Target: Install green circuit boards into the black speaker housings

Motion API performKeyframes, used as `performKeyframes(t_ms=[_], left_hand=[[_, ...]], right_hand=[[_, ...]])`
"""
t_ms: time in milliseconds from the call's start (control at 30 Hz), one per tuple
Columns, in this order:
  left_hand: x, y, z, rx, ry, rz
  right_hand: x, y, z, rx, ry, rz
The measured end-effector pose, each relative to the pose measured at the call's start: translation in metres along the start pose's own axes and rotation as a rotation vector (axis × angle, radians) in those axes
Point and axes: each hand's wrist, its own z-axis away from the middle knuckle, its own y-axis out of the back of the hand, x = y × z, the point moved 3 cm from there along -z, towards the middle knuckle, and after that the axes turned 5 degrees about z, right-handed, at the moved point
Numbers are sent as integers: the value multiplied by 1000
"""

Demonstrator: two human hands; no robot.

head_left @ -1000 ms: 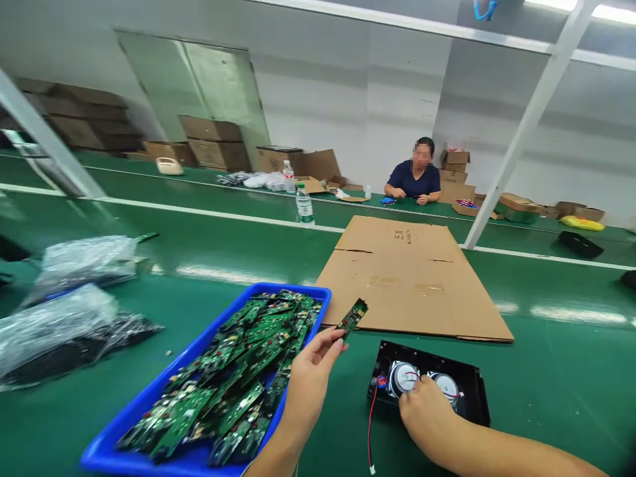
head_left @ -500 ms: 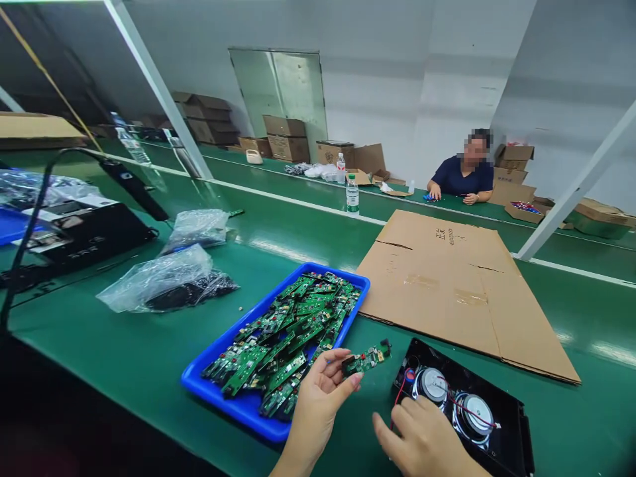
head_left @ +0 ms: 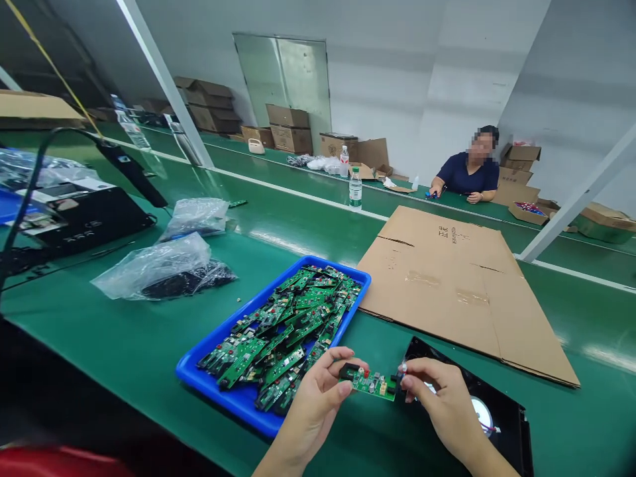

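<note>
A small green circuit board [head_left: 370,382] is pinched at each end, left hand [head_left: 313,404] and right hand [head_left: 444,407]. It's held just above the desk [head_left: 124,344], between blue tray [head_left: 218,391] and black speaker housing [head_left: 501,424].

A small green circuit board [head_left: 370,382] lies nearly flat, component side up, with red and white parts and a black block at its nine o'clock end. It sits above the black speaker housing [head_left: 501,424], whose round driver shows at four o'clock.
</note>
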Motion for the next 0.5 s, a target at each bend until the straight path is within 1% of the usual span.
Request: performKeyframes(t_ms=[67,133,200,300,367,433,500], left_hand=[[-2,-3,-2,-48,46,28],[-2,-6,-4,-56,71,44],[-2,-9,-4,-40,94,48],[-4,-13,-3,-30,133,-9],[-6,-15,-2,-18,146,-77],[-8,-16,-2,0,147,-143],[-8,-16,-2,23,142,-201]], right_hand=[[-6,-1,1,-13,113,137],[-13,-1,3,-12,213,242],[-17,-3,4,-23,270,286],[-20,-7,5,-23,356,294],[-22,-10,7,30,481,350],[-22,-14,8,101,624,466],[-22,-19,9,139,716,583]])
